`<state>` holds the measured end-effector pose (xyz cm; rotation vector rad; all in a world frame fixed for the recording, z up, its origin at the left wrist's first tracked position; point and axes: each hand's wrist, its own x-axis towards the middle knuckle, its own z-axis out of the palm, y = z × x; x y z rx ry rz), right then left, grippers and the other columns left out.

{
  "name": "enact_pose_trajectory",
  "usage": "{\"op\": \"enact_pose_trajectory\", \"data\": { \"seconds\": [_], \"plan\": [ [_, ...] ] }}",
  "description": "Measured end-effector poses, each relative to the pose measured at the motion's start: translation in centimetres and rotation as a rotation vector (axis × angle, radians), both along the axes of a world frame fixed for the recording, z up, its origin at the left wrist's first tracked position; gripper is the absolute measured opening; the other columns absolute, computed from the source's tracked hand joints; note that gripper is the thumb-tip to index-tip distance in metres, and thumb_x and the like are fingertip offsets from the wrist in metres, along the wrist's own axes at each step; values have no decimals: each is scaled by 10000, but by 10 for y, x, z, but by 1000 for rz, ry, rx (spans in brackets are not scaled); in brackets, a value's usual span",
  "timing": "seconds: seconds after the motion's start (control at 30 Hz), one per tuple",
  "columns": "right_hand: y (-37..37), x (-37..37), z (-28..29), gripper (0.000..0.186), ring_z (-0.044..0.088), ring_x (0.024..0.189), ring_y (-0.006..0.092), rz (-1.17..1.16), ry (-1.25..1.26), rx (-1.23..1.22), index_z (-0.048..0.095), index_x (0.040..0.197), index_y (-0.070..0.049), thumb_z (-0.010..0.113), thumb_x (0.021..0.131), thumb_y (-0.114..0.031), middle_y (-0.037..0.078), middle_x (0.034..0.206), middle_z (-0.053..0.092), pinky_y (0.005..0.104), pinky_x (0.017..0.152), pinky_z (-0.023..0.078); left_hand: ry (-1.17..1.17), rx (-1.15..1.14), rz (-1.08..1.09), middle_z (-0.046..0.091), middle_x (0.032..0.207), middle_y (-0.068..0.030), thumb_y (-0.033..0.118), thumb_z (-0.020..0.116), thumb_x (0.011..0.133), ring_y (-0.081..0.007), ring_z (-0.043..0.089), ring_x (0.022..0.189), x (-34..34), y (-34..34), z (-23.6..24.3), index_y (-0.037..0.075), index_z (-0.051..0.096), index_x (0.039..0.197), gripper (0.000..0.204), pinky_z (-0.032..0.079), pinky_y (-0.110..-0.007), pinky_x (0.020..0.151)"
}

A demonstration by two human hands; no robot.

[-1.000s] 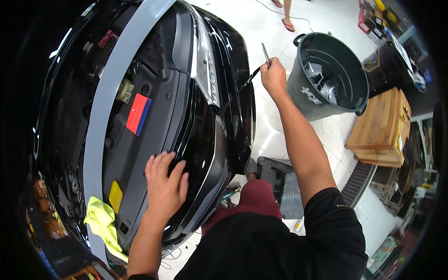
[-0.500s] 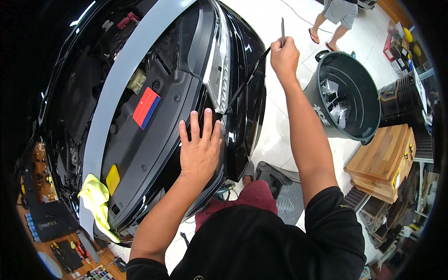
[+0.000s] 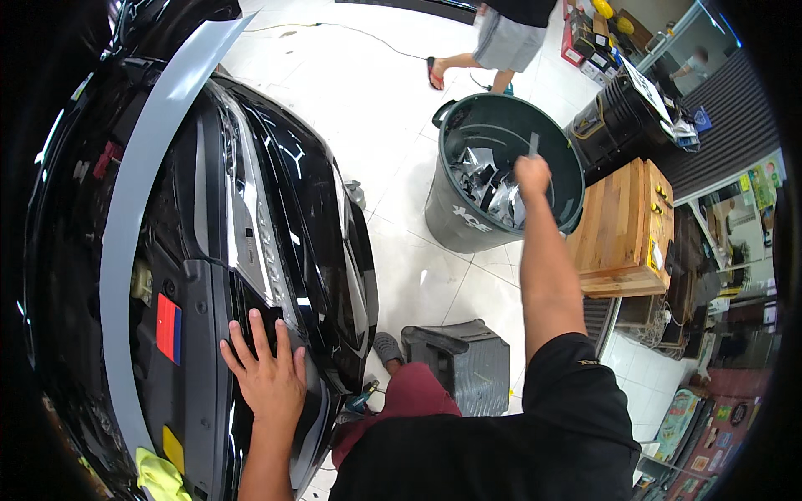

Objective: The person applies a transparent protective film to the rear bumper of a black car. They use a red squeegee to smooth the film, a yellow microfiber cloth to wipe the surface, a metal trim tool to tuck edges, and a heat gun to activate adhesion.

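My left hand (image 3: 271, 371) lies with spread fingers on the black front edge of a car, just beside the headlight (image 3: 249, 225). It holds nothing. My right hand (image 3: 533, 175) is over the mouth of a dark green bin (image 3: 444, 196), closed round a thin, flat grey tool (image 3: 534, 144) that points upward. Whether a strip is also in that fist cannot be made out. Crumpled clear and dark film scraps (image 3: 483, 177) fill the bin's lower part. On the car's front panel rest a red and blue squeegee (image 3: 169, 328) and a yellow one (image 3: 173, 449).
A long grey curved band (image 3: 117, 267) runs along the engine bay, with a neon yellow cloth (image 3: 159, 478) at its near end. A grey step stool (image 3: 472, 367) stands by my foot. Right of the bin is a wooden box (image 3: 610, 230). Another person (image 3: 511, 40) stands beyond it.
My right hand has moved from beside the headlight to over the bin. The black strip that stretched from the headlight to it no longer shows there. My left hand stays on the car.
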<state>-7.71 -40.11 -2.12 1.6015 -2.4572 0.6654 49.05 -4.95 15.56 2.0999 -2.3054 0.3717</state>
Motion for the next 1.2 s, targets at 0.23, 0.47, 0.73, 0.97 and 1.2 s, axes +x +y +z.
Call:
{"op": "enact_pose_trajectory", "data": {
  "seconds": [0.23,0.47,0.73,0.97,1.2],
  "plan": [
    [-43,1,55,409,715,972,337,251,-113,192,721,1197,-60,637,926,-354,173,1103,731,443,813,574,97,23,68,428,1538,-179,352,772,803,-440,355,1432,9,17,12,103,645,1249,527,265,-642,1147],
    [-124,-71,2,426,639,997,541,391,346,278,667,948,99,515,923,-299,363,1003,670,555,871,505,546,-157,-57,522,1433,-186,245,722,891,-404,423,1412,20,34,21,68,686,1179,340,278,-611,1195],
    [-97,115,63,432,649,874,357,963,-212,-63,651,1275,3,500,1019,-310,220,958,691,442,735,517,406,-373,695,624,1321,-187,181,714,901,-388,580,1239,143,194,69,4,680,1182,334,459,-446,1068],
    [313,596,225,347,616,1000,373,1968,-167,-51,678,1191,-38,596,855,-61,174,972,645,454,906,510,213,-353,869,579,1391,-215,336,669,957,-417,548,1259,196,294,44,17,655,1298,467,378,-502,1126],
    [336,672,207,295,609,1141,392,2011,76,-43,712,1140,-14,594,902,-143,206,1133,684,464,1015,480,274,-478,779,622,1305,-200,403,670,949,-413,588,1167,201,293,17,12,672,1240,488,435,-482,1048]
  ]
}}
